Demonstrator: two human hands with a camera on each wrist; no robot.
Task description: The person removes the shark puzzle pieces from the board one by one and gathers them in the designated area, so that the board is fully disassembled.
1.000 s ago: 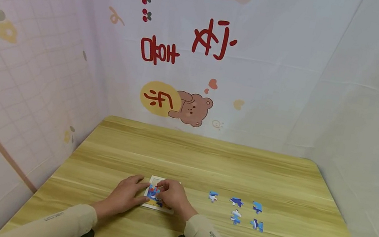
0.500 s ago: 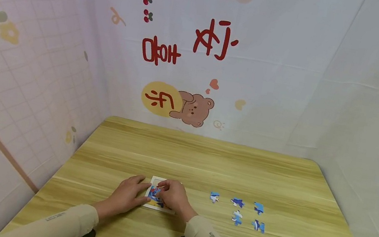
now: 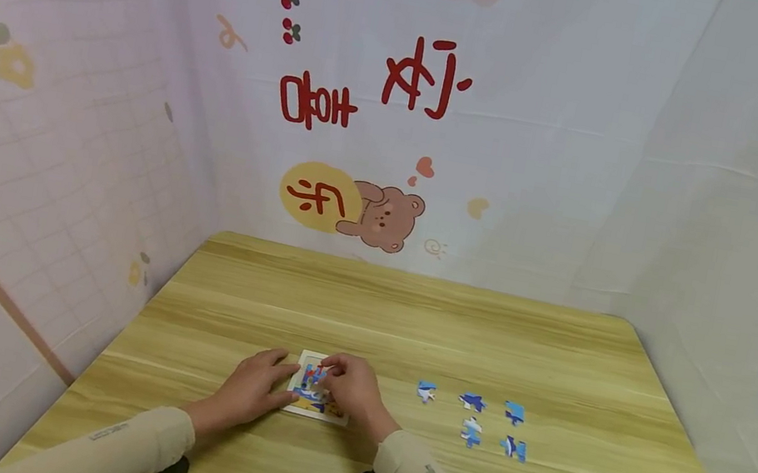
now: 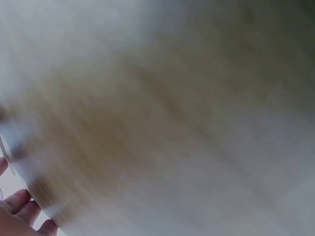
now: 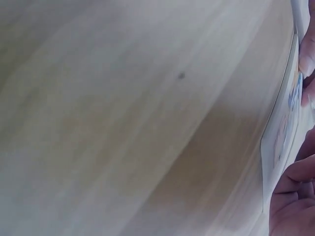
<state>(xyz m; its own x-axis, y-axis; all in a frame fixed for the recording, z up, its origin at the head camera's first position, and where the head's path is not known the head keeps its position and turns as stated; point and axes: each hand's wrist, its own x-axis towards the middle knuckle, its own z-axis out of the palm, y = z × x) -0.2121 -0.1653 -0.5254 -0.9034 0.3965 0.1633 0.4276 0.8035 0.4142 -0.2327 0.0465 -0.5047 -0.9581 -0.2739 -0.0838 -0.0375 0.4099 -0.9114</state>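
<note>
my right fingers [image 3: 339, 364] look pinched together on a red-and-blue piece [image 3: 312, 378] over the frame [image 3: 311, 355]; can't tell if it's touching the backing. left fingers [image 3: 285, 372] lie apart at the frame's left edge; frame sits on the surface [image 3: 452, 342], five loose pieces [image 3: 471, 434] off to its right. main risk: pressing with tabs misaligned could pop up the filled near row [image 3: 311, 405]; if my left side eases off, sideways push could skid the frame.
</note>
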